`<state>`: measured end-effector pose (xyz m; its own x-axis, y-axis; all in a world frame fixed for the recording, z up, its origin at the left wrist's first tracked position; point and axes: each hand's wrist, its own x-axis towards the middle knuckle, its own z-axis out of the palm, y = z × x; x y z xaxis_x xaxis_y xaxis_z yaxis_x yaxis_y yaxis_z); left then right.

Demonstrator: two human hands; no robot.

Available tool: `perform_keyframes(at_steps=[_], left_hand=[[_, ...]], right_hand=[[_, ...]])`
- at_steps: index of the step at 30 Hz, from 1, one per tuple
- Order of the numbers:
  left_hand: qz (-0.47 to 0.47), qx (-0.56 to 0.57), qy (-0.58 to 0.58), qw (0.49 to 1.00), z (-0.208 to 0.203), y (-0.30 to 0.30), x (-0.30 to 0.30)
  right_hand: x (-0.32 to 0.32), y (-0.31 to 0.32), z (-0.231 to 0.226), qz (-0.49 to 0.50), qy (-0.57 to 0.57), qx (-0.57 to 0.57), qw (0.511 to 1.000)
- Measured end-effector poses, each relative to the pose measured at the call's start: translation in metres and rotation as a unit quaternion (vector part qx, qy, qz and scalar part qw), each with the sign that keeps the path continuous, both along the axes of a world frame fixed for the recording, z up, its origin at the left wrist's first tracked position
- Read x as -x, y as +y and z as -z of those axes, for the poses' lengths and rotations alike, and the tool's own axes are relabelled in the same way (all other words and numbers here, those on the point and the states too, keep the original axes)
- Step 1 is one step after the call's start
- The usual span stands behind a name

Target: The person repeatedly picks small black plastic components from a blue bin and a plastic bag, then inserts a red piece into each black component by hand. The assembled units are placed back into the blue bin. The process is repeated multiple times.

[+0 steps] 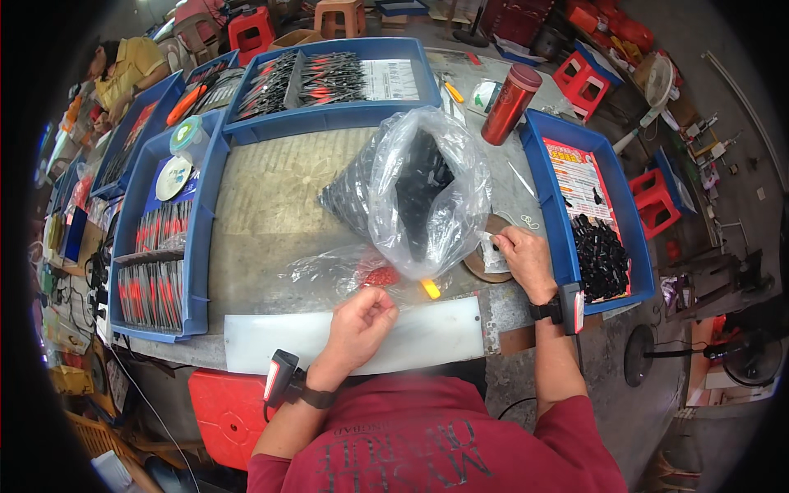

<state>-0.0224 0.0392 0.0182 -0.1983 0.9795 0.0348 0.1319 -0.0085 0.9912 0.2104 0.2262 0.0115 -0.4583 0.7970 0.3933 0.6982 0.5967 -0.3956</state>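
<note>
A large clear plastic bag (386,205) stands with its mouth gaping, several black parts (423,181) inside. Nearer to me lies a smaller clear bag (325,273) with small red pieces (380,274). My left hand (362,324) is closed above the white board (427,330), fingertips pressed together; anything in them is too small to make out. To the right of the large bag, my right hand (528,259) pinches a small whitish, crumpled piece (494,260) over a round brown disc (474,263). A yellow-handled tool (430,288) lies between the hands, partly covered by the bag.
A blue tray (534,156) with black parts stands at right; another (201,271) at left holds packed red-and-black pieces. A third tray (329,123) lies across the back. A red flask (509,105) stands back right. A red stool (230,415) is below the table's front edge.
</note>
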Motion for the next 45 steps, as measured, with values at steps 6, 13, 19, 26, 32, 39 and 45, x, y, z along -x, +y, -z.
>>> perform_keyframes(at_steps=[6,13,19,26,32,39,45], left_hand=[[-0.005,0.001,-0.006,1.000,0.003,-0.001,-0.001],[0.049,-0.008,-0.126,0.991,0.008,-0.003,0.001],[0.086,-0.006,-0.281,0.956,0.001,-0.005,0.000],[0.090,-0.019,-0.324,0.942,-0.006,-0.008,-0.003],[0.102,-0.012,-0.328,0.939,-0.003,-0.011,-0.002],[0.117,-0.008,-0.321,0.940,-0.001,-0.011,-0.001],[0.114,-0.001,-0.323,0.939,-0.003,-0.012,-0.001]], right_hand=[[0.001,-0.005,-0.004,0.015,0.026,0.018,0.999],[0.015,-0.039,-0.020,0.024,0.327,0.248,0.912],[0.029,-0.081,-0.034,-0.071,0.403,0.487,0.771],[0.054,-0.119,-0.032,-0.137,0.416,0.543,0.716],[0.060,-0.127,-0.029,-0.147,0.425,0.540,0.711],[0.059,-0.129,-0.029,-0.156,0.430,0.542,0.705],[0.059,-0.130,-0.030,-0.159,0.421,0.536,0.714]])
